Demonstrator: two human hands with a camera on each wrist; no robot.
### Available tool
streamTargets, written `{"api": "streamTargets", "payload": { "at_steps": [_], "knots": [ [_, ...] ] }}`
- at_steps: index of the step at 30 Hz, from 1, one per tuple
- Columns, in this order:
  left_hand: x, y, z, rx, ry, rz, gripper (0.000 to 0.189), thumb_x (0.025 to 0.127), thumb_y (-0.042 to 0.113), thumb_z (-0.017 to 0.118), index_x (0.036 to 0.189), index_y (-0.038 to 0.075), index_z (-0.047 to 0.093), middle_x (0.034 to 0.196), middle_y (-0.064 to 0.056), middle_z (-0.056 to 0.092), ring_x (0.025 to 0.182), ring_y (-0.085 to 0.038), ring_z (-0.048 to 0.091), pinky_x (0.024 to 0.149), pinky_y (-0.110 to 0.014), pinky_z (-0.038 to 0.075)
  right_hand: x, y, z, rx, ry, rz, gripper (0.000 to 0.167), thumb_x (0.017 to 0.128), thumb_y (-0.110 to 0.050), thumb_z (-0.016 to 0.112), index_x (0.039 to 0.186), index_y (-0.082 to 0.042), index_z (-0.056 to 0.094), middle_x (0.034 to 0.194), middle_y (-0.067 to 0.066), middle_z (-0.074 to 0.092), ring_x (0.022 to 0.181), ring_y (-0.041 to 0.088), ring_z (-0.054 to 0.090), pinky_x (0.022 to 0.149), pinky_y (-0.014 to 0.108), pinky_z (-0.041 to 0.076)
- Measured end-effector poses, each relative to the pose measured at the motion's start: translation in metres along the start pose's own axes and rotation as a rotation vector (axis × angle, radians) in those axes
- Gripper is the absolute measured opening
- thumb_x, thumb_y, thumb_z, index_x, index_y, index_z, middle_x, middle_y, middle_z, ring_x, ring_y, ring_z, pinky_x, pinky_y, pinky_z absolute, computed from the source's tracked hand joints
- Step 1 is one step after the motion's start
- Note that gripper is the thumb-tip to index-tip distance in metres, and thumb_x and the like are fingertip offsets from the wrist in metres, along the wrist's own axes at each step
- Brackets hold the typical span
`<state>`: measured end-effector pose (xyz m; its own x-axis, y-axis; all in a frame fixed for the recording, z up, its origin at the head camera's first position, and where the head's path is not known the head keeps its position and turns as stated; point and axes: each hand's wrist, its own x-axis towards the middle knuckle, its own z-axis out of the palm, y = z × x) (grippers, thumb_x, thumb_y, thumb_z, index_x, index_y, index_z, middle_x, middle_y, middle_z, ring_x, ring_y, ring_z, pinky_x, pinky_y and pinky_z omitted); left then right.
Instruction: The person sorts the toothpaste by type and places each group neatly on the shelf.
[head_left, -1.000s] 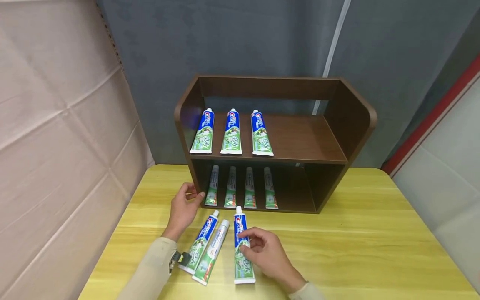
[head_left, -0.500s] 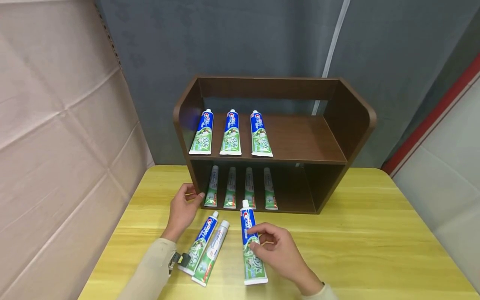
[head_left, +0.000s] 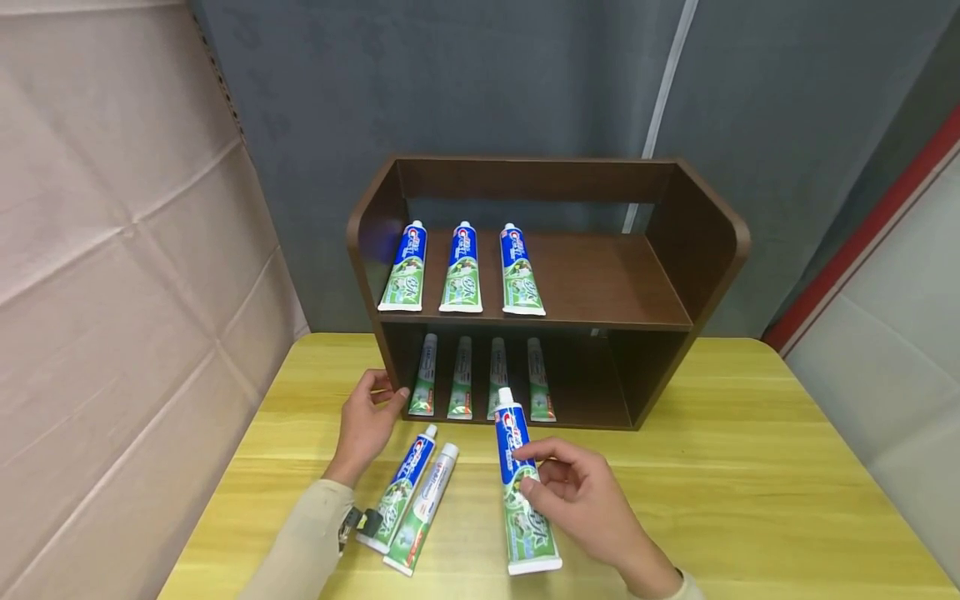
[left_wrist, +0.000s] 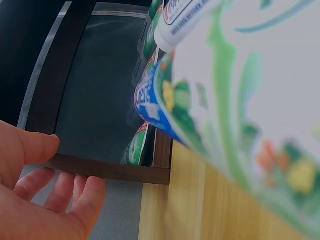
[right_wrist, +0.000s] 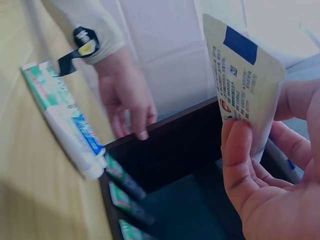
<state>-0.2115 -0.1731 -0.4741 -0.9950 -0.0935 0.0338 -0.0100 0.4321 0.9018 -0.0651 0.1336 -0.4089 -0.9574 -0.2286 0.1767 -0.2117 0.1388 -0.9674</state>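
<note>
My right hand [head_left: 588, 500] pinches a blue, green and white toothpaste tube [head_left: 531, 521] by its side, cap pointing toward the shelf. The right wrist view shows the printed back of that tube [right_wrist: 245, 75] between thumb and fingers. At the lower left of the dark brown two-tier shelf [head_left: 600, 279], my left hand [head_left: 367, 425] grips the edge of the side panel. In the left wrist view its thumb lies on one side of the panel and the fingers on the other. By the left forearm lie a blue-green toothpaste tube [head_left: 408, 483] and a silver-green one [head_left: 427, 512].
On the upper tier three blue-green tubes [head_left: 461, 275] stand in a row toward the left. Several silver-green tubes [head_left: 423, 379] line the lower tier. The shelf rests on a yellow wood-grain table [head_left: 750, 492], with a pale cloth wall [head_left: 135, 292] at the left.
My right hand has shifted to the right with the toothpaste tube, which has tilted and come up off the table. The left hand has stayed at the shelf panel.
</note>
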Motion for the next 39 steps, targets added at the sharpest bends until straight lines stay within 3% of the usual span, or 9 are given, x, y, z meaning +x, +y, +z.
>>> {"api": "streamTargets", "payload": {
  "at_steps": [4, 13, 18, 23, 30, 39],
  "knots": [
    [0.000, 0.000, 0.000, -0.001, 0.001, 0.002, 0.037, 0.104, 0.023, 0.068, 0.138, 0.012, 0.058, 0.132, -0.013, 0.063, 0.126, -0.035, 0.063, 0.103, -0.051, 0.060, -0.001, -0.012, -0.007, 0.017, 0.003, -0.063, 0.025, 0.096, 0.002, 0.071, 0.120, -0.004, 0.072, 0.110, 0.020, 0.071, 0.081, 0.012, 0.067, 0.071, 0.026, 0.065],
    [0.000, 0.001, 0.000, -0.006, -0.003, -0.008, 0.038, 0.104, 0.024, 0.068, 0.138, 0.013, 0.057, 0.133, -0.013, 0.062, 0.127, -0.035, 0.063, 0.104, -0.050, 0.060, 0.001, -0.037, -0.026, -0.063, 0.067, -0.099, 0.026, 0.098, 0.000, 0.070, 0.123, -0.008, 0.071, 0.117, 0.004, 0.072, 0.083, 0.019, 0.068, 0.072, 0.025, 0.065],
    [0.000, 0.000, -0.001, -0.012, 0.000, -0.011, 0.037, 0.104, 0.023, 0.068, 0.138, 0.013, 0.057, 0.133, -0.013, 0.062, 0.127, -0.035, 0.063, 0.104, -0.051, 0.060, 0.006, -0.046, -0.037, -0.064, 0.074, -0.187, 0.028, 0.098, 0.006, 0.067, 0.124, -0.003, 0.070, 0.114, 0.003, 0.073, 0.079, 0.017, 0.066, 0.068, 0.024, 0.064],
    [0.000, 0.000, 0.000, -0.011, 0.001, -0.010, 0.037, 0.104, 0.023, 0.068, 0.138, 0.013, 0.058, 0.133, -0.013, 0.062, 0.127, -0.035, 0.063, 0.104, -0.050, 0.060, 0.011, -0.058, -0.048, -0.068, 0.079, -0.218, 0.028, 0.098, 0.008, 0.065, 0.125, -0.001, 0.069, 0.110, 0.002, 0.074, 0.079, 0.016, 0.067, 0.067, 0.024, 0.064],
    [0.000, -0.001, 0.000, -0.009, 0.003, -0.011, 0.037, 0.104, 0.023, 0.068, 0.138, 0.013, 0.057, 0.133, -0.013, 0.062, 0.127, -0.035, 0.063, 0.103, -0.050, 0.060, 0.022, -0.078, -0.062, -0.218, 0.172, -0.176, 0.027, 0.100, 0.002, 0.066, 0.127, -0.005, 0.069, 0.121, -0.003, 0.072, 0.089, 0.016, 0.069, 0.077, 0.022, 0.064],
    [0.000, -0.002, 0.001, -0.005, 0.002, -0.015, 0.037, 0.104, 0.023, 0.069, 0.137, 0.013, 0.058, 0.133, -0.013, 0.063, 0.127, -0.035, 0.063, 0.103, -0.051, 0.060, 0.039, -0.097, -0.076, -0.266, 0.208, -0.174, 0.028, 0.103, -0.004, 0.065, 0.131, -0.004, 0.066, 0.121, -0.003, 0.071, 0.094, 0.016, 0.071, 0.078, 0.023, 0.065]
  ]
}}
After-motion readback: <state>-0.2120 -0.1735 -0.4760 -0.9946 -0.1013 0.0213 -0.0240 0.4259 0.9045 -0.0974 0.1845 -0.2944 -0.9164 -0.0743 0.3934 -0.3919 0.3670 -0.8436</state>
